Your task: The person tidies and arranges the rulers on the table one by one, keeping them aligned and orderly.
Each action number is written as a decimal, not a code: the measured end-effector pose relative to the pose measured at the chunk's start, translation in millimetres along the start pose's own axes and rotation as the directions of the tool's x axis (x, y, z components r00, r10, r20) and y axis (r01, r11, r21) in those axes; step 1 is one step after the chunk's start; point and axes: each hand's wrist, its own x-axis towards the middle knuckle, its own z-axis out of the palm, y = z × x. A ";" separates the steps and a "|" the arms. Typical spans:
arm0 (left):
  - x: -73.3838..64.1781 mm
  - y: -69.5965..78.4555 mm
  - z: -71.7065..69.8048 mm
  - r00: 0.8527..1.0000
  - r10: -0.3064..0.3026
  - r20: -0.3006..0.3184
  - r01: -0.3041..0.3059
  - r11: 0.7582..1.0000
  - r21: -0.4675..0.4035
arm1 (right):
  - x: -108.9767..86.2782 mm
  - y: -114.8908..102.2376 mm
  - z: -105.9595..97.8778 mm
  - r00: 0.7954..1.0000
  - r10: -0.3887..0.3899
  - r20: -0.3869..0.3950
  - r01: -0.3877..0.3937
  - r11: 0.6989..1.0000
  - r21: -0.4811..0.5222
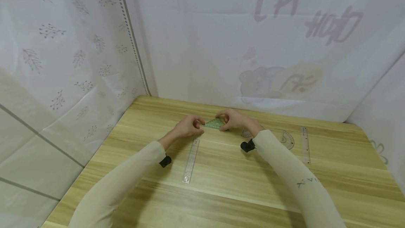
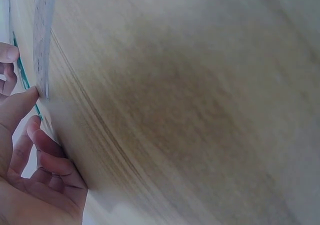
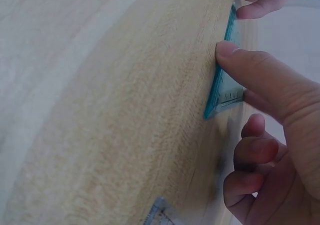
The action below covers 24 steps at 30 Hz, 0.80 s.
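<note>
head: left hand (image 1: 187,126) and right hand (image 1: 233,119) pinch green see-through plastic triangle ruler (image 1: 215,124) near tabletop's far edge | right wrist: printed scale (blurred)

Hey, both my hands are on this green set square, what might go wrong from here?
Both hands, left hand and right hand, pinch the thin set square only at its edges, so it may slip or flex. The ruler lies just below the left hand; a sleeve might nudge it. The protractor sits close beside the right forearm.

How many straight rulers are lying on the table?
2: one clear ruler lies just beneath the left hand; another clear ruler lies far right, beyond the protractor. The sleeves could hide more.
</note>
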 end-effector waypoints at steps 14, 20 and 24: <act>0.3 1.0 -0.4 1.000 -0.010 0.000 0.010 1.000 -0.029 | 0.6 0.5 0.3 1.000 0.002 -0.024 -0.003 1.000 -0.010; 1.1 2.5 -0.8 1.000 -0.021 0.002 0.021 0.999 -0.026 | 2.2 -3.8 -0.1 1.000 0.023 -0.021 -0.024 1.000 -0.019; 1.5 2.6 -0.7 1.000 -0.022 0.005 0.022 0.999 -0.030 | 3.6 -2.4 -0.2 0.999 0.048 -0.013 -0.048 0.999 -0.016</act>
